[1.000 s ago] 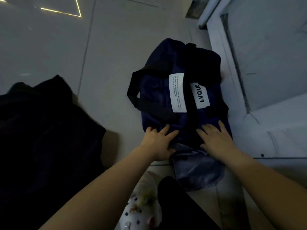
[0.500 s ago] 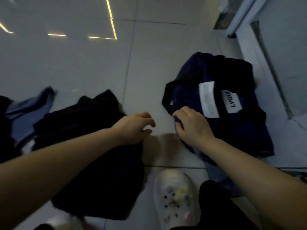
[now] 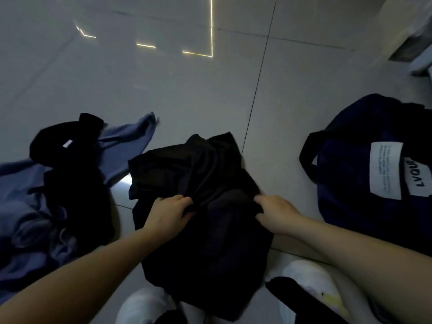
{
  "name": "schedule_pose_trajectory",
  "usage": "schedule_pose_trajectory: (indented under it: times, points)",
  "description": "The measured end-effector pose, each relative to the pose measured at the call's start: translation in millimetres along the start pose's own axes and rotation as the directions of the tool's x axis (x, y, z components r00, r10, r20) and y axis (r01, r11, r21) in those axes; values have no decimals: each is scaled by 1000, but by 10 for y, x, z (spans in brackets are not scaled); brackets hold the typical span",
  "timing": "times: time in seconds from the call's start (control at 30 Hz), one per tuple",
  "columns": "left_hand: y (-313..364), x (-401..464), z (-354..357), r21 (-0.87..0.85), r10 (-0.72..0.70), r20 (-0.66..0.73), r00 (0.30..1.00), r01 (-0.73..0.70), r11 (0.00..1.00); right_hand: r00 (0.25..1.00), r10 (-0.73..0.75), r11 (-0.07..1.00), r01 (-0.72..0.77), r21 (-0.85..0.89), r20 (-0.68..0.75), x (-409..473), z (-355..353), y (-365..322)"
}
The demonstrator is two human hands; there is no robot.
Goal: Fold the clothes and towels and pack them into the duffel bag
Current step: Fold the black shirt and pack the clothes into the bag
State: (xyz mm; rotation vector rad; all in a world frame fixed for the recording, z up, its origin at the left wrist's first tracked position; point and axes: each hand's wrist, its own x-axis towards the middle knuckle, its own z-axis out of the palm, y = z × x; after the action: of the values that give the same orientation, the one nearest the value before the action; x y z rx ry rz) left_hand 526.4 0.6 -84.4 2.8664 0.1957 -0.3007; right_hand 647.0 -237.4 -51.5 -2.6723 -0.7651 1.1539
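Both hands are on the black garment (image 3: 205, 206) at the centre of the frame, which lies crumpled on the pale tiled floor (image 3: 187, 94) and spreads from mid-frame down to the bottom edge. The left hand (image 3: 167, 216) grips a bunched fold of the dark cloth just left of centre, fingers (image 3: 181, 201) curled into the fabric, and the right hand (image 3: 277, 215) pinches the garment's right edge, its fingers closed round the cloth. Between the two hands the fabric is gathered into creases. Over at the right edge of the frame sits the navy duffel bag (image 3: 364, 160), well apart from the garment, with a black strap handle (image 3: 306, 157) looping out on its left side and two white labels (image 3: 385, 170) on top, one printed with dark letters cut off by the frame edge. At the left of the frame there's a loose heap: a blue cloth (image 3: 25, 220) sprawled across the floor with another black garment (image 3: 70, 148) lying over it, a small white tag showing on the black one. Along the bottom edge two white clogs peek out, the left clog (image 3: 142, 307) at bottom centre, the right clog (image 3: 311, 284) at lower right, and the black garment's lower edge falls between them
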Motion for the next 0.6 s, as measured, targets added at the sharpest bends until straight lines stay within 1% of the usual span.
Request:
schedule_pose_trajectory:
  times: [0.1, 0.2, 0.23, 0.27, 0.33, 0.37, 0.43, 0.5, 0.53, 0.57, 0.6]
  points:
    - [8, 87, -235, 16, 84, -30, 996, -83, 996, 999, -39, 993, 36, -114, -18, -138, -131, 9]
    - [33, 48, -670, 76, 123, -65, 990, -118, 990, 994, -76, 991, 66, -119, -76, -393, -458, -84]
    - [66, -8, -882, 69, 128, -86, 988, -122, 990, 990, -95, 989, 82, -122, -106, -511, -624, -146]
    - [116, -87, -1111, 60, 169, -123, 978, -162, 985, 983, -110, 987, 90, -135, -145, -646, -807, -217]
    - [208, -256, -1594, 114, 275, -216, 937, -255, 960, 959, -126, 984, 89, -152, -254, -999, -1200, -405]
    - [270, -358, -1848, 127, 271, -269, 924, -245, 961, 939, -139, 984, 94, -154, -314, -1200, -1382, -510]
    - [443, -600, -2349, 61, 163, -383, 909, -151, 987, 890, -183, 978, 121, -171, -418, -1619, -1684, -708]
    - [626, -845, -2771, -70, 65, -451, 890, -108, 992, 817, -226, 972, 151, -181, -531, -2026, -1931, -898]
    - [735, -956, -2961, -135, 27, -482, 876, -105, 985, 755, -240, 971, 177, -163, -610, -2216, -2051, -985]
    - [848, -1064, -3137, -210, -18, -509, 860, -104, 972, 673, -239, 969, 214, -124, -700, -2408, -2160, -1068]
    - [967, -1177, -3300, -295, -67, -538, 841, -113, 949, 574, -215, 960, 272, -63, -790, -2591, -2254, -1146]
